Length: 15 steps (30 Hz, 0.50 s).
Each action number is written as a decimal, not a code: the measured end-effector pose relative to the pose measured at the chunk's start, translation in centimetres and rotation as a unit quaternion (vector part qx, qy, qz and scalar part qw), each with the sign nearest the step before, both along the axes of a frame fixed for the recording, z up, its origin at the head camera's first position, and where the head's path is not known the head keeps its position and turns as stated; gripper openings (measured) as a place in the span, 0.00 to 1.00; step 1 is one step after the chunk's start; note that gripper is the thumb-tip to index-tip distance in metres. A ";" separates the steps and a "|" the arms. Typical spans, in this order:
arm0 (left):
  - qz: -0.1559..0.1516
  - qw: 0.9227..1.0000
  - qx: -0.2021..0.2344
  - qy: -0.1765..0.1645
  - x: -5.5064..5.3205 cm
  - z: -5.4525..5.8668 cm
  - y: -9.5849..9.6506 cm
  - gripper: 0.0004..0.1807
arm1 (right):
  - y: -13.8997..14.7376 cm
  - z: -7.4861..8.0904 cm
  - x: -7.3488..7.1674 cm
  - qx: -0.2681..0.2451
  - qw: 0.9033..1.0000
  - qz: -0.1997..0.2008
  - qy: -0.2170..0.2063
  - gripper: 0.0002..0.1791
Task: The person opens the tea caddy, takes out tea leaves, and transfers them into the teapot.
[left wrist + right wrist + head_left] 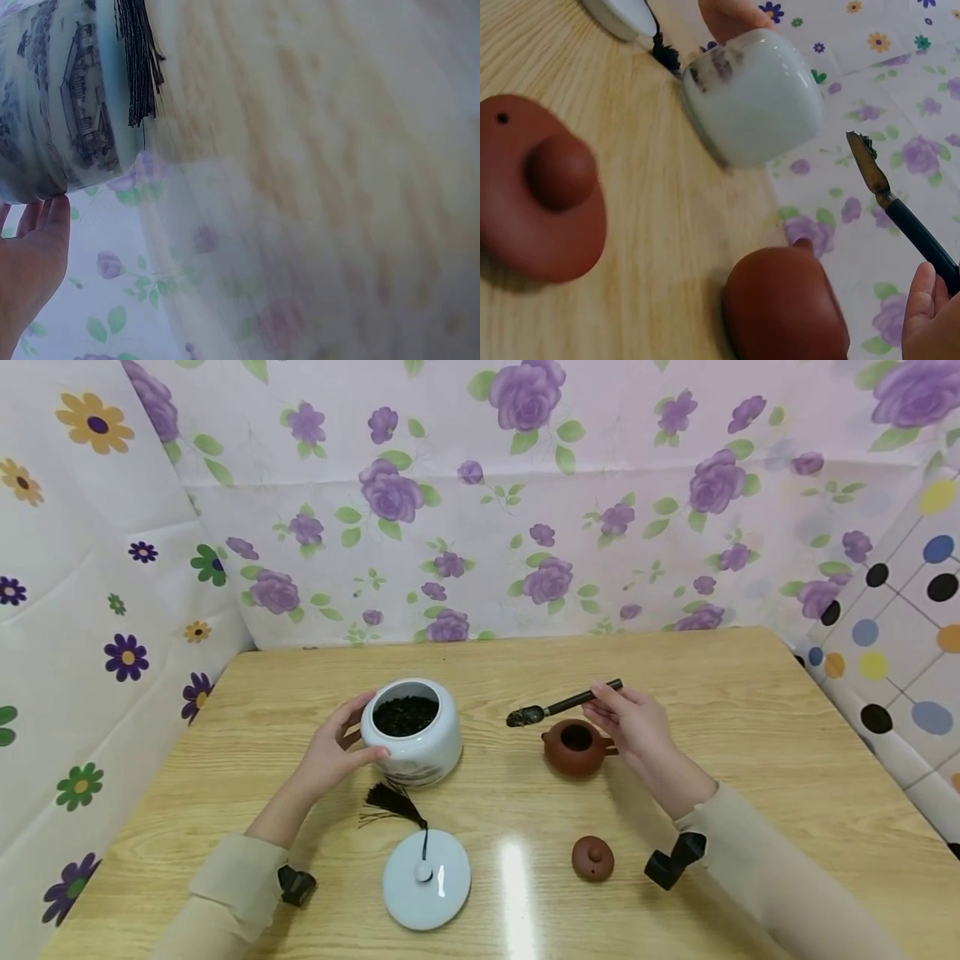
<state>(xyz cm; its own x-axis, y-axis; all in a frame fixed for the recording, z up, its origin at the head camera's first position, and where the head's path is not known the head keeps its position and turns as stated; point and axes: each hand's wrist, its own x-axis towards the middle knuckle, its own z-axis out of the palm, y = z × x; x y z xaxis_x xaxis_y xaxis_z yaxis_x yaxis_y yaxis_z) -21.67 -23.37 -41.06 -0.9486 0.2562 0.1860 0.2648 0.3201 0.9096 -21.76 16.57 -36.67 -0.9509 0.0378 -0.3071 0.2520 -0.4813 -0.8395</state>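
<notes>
My left hand (337, 743) holds the white porcelain jar (442, 747) from its left side, thumb at the front and fingers behind. Dark tea leaves (406, 717) lie inside the jar, and a printed picture shows on its wall in the left wrist view. In my right hand (637, 727) a tea scoop (570, 702) is pinched by its dark handle. Its bowl points left and carries some leaves, as the right wrist view also shows. Below the scoop stands a lidless brown clay teapot (573, 760), its spout to the left and handle beside my right wrist.
The jar's pale lid (442, 893) lies near the front, with a black tassel (393, 802) reaching toward the jar. A small clay teapot lid (592, 860) sits in front of the teapot. Behind the wooden table (735, 693) hangs a flowered cloth (465, 543).
</notes>
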 end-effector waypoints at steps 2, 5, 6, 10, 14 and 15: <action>0.000 1.000 0.001 -0.001 0.0 0.0 0.0 0.44 | 0.5 -0.5 0.1 -0.005 1.000 -0.004 -0.003 0.06; 0.003 1.000 0.000 -0.004 0.0 0.0 0.0 0.44 | 1.4 -1.0 0.3 -0.016 1.000 -0.008 -0.005 0.05; 0.004 1.000 0.000 -0.005 0.1 0.0 0.0 0.44 | 1.7 -1.2 0.4 -0.019 1.000 -0.008 -0.004 0.05; 0.007 1.000 -0.001 -0.009 0.1 0.1 0.0 0.45 | 2.9 -1.7 0.5 -0.019 1.000 -0.006 0.003 0.05; 0.005 1.000 0.000 -0.010 0.1 0.1 0.0 0.45 | 4.0 -2.0 0.6 -0.012 1.000 -0.012 0.009 0.06; 0.004 1.000 0.000 -0.010 0.1 0.1 0.0 0.45 | 4.3 -2.0 0.7 -0.010 1.000 -0.014 0.011 0.06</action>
